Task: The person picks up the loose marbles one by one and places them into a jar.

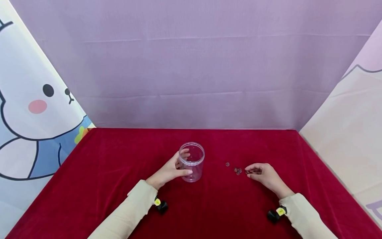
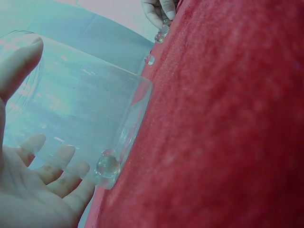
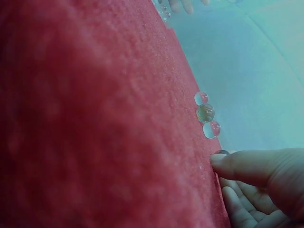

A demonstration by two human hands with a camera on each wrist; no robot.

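Note:
A clear, lidless plastic jar [image 1: 196, 171] stands upright on the red cloth, and my left hand [image 1: 170, 171] grips its side with the thumb in front and the fingers behind. Glass marbles [image 2: 108, 165] show at the jar's bottom in the left wrist view; their exact number is unclear. To the right, my right hand [image 1: 266, 174] pinches a marble [image 3: 222, 152] between thumb and fingers at the cloth, mostly hidden by the thumb. Just left of those fingertips lies a small cluster of clear marbles [image 1: 239, 170], and a single marble [image 1: 227, 164] lies apart, nearer the jar.
Red velvety cloth [image 1: 209, 212] covers the table. A plain purple curtain [image 1: 191, 66] hangs behind it. Cartoon-printed sheets [image 1: 30, 126] flank the table on the left and right.

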